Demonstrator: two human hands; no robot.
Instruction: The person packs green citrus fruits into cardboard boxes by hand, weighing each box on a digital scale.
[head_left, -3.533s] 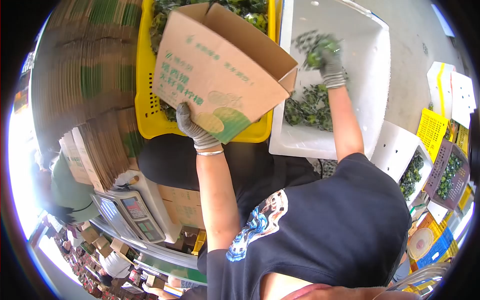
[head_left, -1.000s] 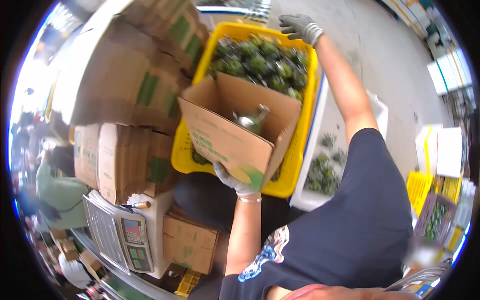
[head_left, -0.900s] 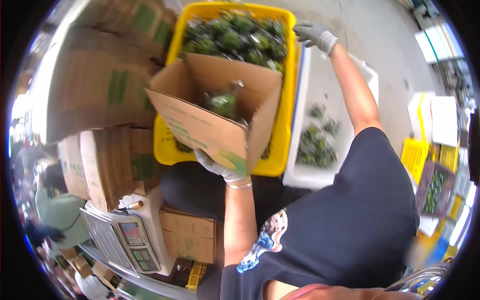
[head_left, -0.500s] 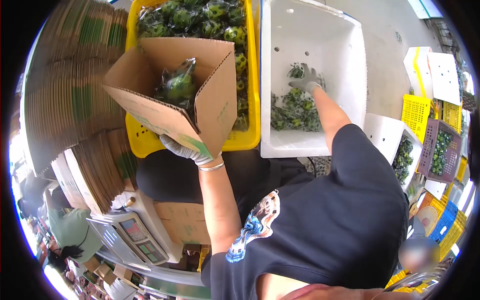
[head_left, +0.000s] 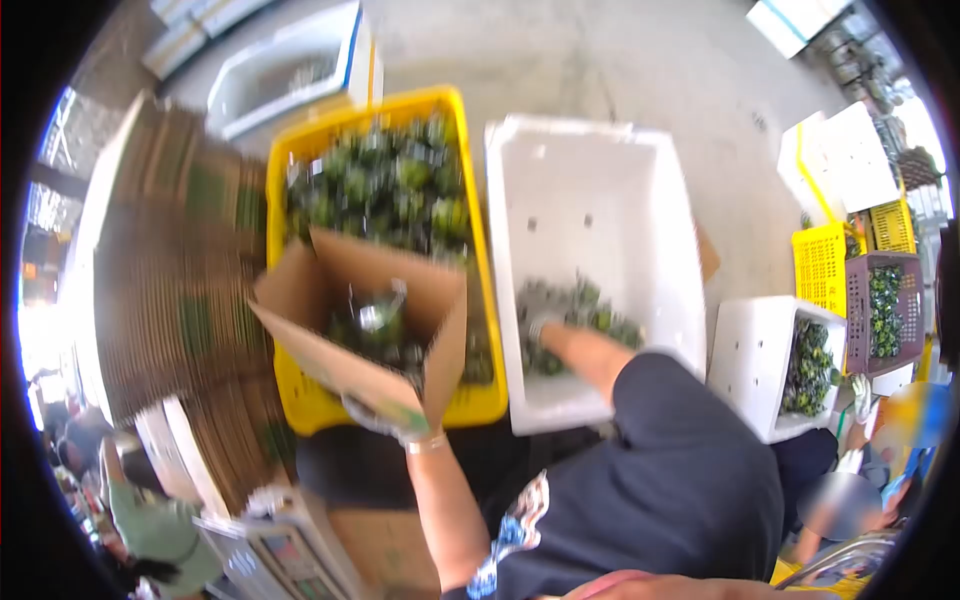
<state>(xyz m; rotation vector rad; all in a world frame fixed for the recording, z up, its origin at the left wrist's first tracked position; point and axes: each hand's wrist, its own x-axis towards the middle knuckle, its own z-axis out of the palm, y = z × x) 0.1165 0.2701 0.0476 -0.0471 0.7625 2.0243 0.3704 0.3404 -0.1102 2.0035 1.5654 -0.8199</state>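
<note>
Clasping the lower edge of the cardboard carton (head_left: pixel 345 368) with the partly curled left hand (head_left: pixel 378 415), over the yellow crate (head_left: pixel 278 220). Impossible to judge spread or hold of the right hand (head_left: pixel 535 322), blurred inside the foam box (head_left: pixel 610 180). Likely stiff, light; best supported beneath.

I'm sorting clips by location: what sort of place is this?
Likely a produce-packing area: there's a tall stack of flattened cardboard, a yellow crate of green produce, and an open carton with more inside.
</note>
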